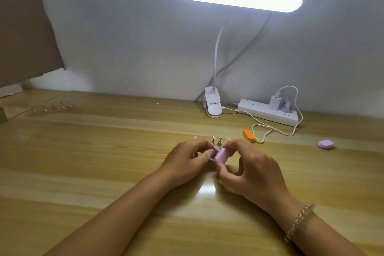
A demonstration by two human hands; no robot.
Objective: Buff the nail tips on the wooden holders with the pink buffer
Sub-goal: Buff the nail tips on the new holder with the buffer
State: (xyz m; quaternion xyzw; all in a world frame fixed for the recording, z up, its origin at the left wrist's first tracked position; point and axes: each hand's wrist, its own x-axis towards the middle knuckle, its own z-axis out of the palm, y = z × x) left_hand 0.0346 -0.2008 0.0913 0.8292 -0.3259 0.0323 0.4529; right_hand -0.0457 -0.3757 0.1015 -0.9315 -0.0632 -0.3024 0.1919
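My right hand [247,169] grips the pink buffer [222,156] between thumb and fingers, tilted toward the left. My left hand [188,157] pinches a small stand with a pale nail tip [216,148], and the buffer's upper edge touches that tip. Just behind my hands, more nail tips on metal stands [217,140] rise from a holder that my fingers mostly hide. A second wooden holder [55,108] with several stands lies far off at the back left of the table.
An orange buffer [249,135] lies right of the stands; a purple one [325,144] lies farther right. A clip lamp [213,105], power strip [270,111] and looping white cable [270,130] sit along the back wall. Cardboard [25,27] leans at the left.
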